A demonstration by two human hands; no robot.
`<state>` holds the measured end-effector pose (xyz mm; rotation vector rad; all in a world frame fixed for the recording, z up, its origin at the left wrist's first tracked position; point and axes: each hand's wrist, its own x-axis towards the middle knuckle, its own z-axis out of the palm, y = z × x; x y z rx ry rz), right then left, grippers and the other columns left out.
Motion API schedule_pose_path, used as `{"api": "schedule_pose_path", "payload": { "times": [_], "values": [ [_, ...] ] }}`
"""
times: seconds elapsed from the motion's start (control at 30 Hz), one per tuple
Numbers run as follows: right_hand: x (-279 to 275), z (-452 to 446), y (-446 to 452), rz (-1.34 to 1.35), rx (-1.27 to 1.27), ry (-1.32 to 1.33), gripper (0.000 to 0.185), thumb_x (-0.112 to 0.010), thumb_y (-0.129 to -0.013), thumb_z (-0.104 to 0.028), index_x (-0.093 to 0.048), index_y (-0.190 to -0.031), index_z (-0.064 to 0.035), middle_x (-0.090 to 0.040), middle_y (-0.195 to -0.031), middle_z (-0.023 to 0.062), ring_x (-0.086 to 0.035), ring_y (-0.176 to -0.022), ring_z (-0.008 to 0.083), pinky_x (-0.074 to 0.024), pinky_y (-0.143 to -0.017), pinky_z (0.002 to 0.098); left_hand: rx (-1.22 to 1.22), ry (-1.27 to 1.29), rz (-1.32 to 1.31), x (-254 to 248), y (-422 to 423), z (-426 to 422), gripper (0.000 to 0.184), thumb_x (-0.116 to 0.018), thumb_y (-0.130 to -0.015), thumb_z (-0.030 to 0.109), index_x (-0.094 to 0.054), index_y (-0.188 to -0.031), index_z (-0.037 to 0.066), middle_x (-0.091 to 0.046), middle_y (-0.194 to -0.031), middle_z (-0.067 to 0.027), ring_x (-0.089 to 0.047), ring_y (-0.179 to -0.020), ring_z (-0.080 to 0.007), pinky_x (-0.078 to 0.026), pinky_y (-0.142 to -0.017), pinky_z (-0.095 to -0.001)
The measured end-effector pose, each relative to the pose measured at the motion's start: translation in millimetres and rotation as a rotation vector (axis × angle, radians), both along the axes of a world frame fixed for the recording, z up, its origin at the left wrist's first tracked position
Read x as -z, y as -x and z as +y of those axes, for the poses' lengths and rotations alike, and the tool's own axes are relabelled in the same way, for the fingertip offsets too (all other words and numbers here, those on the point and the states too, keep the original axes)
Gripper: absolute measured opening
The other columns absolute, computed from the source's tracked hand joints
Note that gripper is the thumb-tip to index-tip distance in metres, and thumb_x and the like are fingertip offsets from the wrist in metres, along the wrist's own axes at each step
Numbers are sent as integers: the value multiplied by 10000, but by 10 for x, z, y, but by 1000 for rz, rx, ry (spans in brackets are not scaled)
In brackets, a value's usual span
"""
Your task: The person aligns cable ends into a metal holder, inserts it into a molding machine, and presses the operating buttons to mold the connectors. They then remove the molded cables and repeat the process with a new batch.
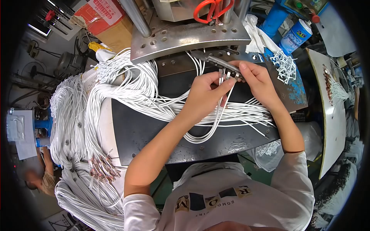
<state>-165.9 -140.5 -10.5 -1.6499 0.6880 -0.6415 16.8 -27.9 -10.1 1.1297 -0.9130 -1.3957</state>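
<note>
left hand (pixel 206 91): fingers are pinching white cables (pixel 200 139), looping over the black tabletop (pixel 154 142); right hand (pixel 260 81): fingers are gripping one end of a dark metal bar (pixel 220 63), slanting before the steel press (pixel 185 43).

- Counter (pixel 154 144): black top, scuffed near the front edge.
- White cables (pixel 246 111): loosely bundled, lying directly across the top, ends spread toward the right.

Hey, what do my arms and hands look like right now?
Your left hand and right hand wear no gloves, and no watch shows. Both forearms are bare below the short white sleeves of a printed T-shirt.
</note>
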Motion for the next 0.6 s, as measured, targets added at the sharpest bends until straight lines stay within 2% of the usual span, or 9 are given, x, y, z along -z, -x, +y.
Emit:
{"api": "schedule_pose_path", "payload": {
  "times": [0.13, 0.23, 0.47, 0.6],
  "values": [
    [0, 46, -2, -48, 20, 7, 430, -748, -1012, -245, -674, -1317, 48, -745, -1159, 81, -657, -1054, 120, -509, -976, 289, -30, -5, 10, 9, -25, -5, 242, -702, -1042, 221, -662, -1101, -10, -679, -840, -21, -619, -652, -76, -514, -561, -248],
    [6, 23, 26, -44, -25, -26, 473, -806, -961, -214, -667, -1330, 48, -745, -1213, 91, -656, -1107, 121, -501, -1012, 294, -48, -44, 56, 6, -21, -10, 225, -698, -1041, 211, -668, -1107, -3, -691, -850, -27, -616, -652, -73, -505, -570, -246],
    [-105, 83, -17, -36, -43, 42, 434, -820, -939, -161, -690, -1296, 50, -765, -1137, 65, -676, -1035, 107, -529, -946, 268, -29, -93, 61, -18, -58, -29, 178, -689, -1034, 197, -693, -1086, 28, -688, -844, -17, -598, -660, -60, -468, -576, -233],
    [-73, 51, -10, -40, 10, 9, 408, -814, -943, -141, -699, -1285, 49, -768, -1123, 74, -682, -1005, 100, -540, -908, 257, -83, -81, 98, -29, -32, -12, 223, -684, -1044, 231, -681, -1101, 15, -668, -829, -18, -628, -684, -80, -514, -591, -246]
  ]
}}
